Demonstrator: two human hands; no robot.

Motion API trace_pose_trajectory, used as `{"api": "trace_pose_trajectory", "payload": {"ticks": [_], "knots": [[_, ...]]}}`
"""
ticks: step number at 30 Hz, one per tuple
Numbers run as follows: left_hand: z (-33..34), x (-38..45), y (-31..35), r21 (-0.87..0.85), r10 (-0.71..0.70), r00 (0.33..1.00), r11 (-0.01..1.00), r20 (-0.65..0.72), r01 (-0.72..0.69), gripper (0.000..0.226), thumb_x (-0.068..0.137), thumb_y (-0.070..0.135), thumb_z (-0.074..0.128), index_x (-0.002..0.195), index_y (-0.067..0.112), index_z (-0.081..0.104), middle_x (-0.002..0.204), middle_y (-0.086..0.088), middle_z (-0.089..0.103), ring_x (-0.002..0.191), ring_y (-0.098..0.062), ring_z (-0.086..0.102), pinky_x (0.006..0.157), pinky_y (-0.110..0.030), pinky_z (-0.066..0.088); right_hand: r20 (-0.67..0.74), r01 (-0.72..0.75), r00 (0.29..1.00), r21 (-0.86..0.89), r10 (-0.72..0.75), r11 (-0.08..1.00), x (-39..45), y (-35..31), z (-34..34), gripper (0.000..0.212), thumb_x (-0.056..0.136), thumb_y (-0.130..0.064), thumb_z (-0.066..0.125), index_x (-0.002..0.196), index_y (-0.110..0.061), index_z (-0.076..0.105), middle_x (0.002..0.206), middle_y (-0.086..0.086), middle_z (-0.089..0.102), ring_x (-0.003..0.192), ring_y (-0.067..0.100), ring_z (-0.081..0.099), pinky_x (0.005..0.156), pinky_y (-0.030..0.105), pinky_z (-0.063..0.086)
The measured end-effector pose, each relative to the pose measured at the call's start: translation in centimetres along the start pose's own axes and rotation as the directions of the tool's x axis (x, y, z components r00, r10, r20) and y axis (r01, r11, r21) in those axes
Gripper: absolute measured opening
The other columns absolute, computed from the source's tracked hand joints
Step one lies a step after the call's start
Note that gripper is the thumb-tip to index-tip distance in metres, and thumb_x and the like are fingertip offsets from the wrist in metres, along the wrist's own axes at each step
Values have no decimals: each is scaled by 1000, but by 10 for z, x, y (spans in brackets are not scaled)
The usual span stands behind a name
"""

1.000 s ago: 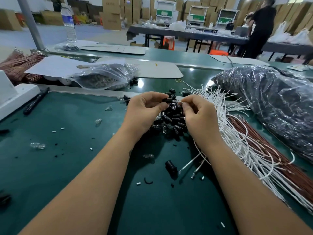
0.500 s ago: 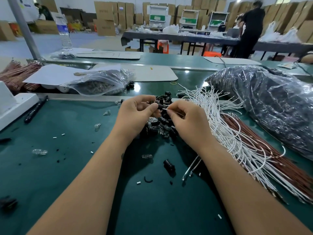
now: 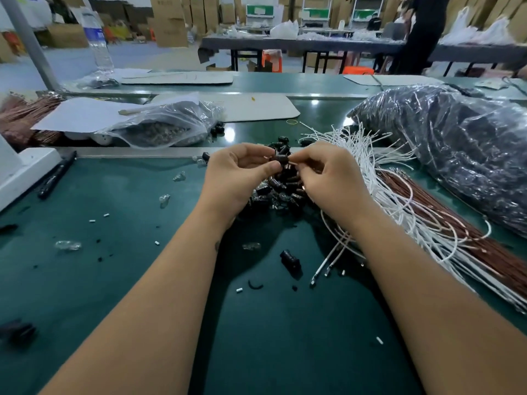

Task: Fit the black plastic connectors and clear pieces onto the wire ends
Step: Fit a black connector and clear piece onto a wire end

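Observation:
My left hand (image 3: 236,175) pinches a black plastic connector (image 3: 282,160) between thumb and fingers, just above a pile of black connectors (image 3: 281,192) on the green mat. My right hand (image 3: 328,178) meets it from the right, its fingertips pinching a white wire end at the connector; the wire itself is mostly hidden under that hand. A fan of white wires (image 3: 396,206) lies to the right, with two wire ends (image 3: 322,270) reaching toward me. One lone black connector (image 3: 290,259) and small clear pieces (image 3: 164,199) lie scattered on the mat.
A big dark plastic bag (image 3: 456,146) fills the right side. A clear bag of parts (image 3: 168,125) and white paper (image 3: 85,114) sit beyond the table's metal strip. Brown wires (image 3: 456,223) lie beside the white ones. A black pen (image 3: 57,175) and a white block (image 3: 25,172) are at left.
Both hands have lifted off the pile and come together again, the left now pinching a connector against the right's wire end. The view has shifted slightly.

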State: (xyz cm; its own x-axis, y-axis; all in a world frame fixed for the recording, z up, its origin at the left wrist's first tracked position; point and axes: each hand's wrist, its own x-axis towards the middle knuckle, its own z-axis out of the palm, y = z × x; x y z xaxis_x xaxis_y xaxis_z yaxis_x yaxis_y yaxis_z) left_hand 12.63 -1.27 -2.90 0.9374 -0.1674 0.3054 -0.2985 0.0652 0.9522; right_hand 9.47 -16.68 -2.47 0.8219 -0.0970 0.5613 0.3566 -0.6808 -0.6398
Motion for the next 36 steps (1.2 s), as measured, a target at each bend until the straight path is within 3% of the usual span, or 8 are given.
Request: {"api": "trace_pose_trajectory", "payload": {"ticks": [5,12,18,21,26,31,34,36], "knots": [[3,-3,2,22,-19,999,1000,38,18,28,75,-9,73,102,-6,67,86,-16,71,71,-12,67,78,-21,56,-42,-16,999,74,19,997,-1,-1,5,28,83,7,59,100,-15,64,73,-1,60,68,15,58,66,26,50],[2,-3,-1,35,-33,999,999,-42,35,14,85,-3,66,94,5,73,90,-18,73,88,-28,71,88,-33,55,-77,18,997,13,-17,1000,-2,0,12,26,79,6,64,83,-20,58,71,-7,59,68,5,55,62,14,45],[-3,-3,0,9,22,998,1000,-55,-21,29,80,-10,69,96,13,70,81,-4,68,70,-9,65,77,-20,54,-4,57,998,-72,-57,996,-5,-2,16,21,83,-7,64,103,-14,69,89,-1,68,81,10,62,83,26,50],[-2,-2,0,8,35,998,999,-61,-34,29,78,-13,68,93,12,70,79,-3,70,69,-6,66,75,-19,54,16,115,993,-259,-114,959,-4,0,16,15,88,-29,66,101,-26,70,95,-10,70,92,10,62,96,32,32],[-29,8,-3,211,136,928,975,-346,-64,24,82,0,71,99,17,72,85,0,71,79,-12,67,84,-29,57,-108,116,976,-486,-191,866,-1,5,4,14,91,-22,64,103,-16,69,92,-3,71,72,9,51,79,24,21],[-59,9,-7,680,335,785,719,-521,145,31,85,13,60,108,30,71,110,6,69,108,-19,59,103,-39,35,-129,23,982,-641,-137,768,2,6,-6,4,95,-12,55,97,-12,58,67,-3,58,60,20,55,76,31,31],[-41,5,-3,890,544,801,456,-250,-32,46,82,4,53,116,32,67,141,6,49,137,-22,34,107,-42,12,-66,103,980,-640,-188,762,0,0,1,3,95,-12,56,94,-11,58,63,-6,50,54,19,49,75,30,32],[-21,4,0,892,598,801,345,31,-292,41,87,7,53,123,23,64,139,0,53,135,-25,40,107,-39,16,-21,158,976,-618,-216,770,-1,-4,4,8,97,-17,53,97,-11,59,69,-4,57,60,21,53,75,30,26]]}}
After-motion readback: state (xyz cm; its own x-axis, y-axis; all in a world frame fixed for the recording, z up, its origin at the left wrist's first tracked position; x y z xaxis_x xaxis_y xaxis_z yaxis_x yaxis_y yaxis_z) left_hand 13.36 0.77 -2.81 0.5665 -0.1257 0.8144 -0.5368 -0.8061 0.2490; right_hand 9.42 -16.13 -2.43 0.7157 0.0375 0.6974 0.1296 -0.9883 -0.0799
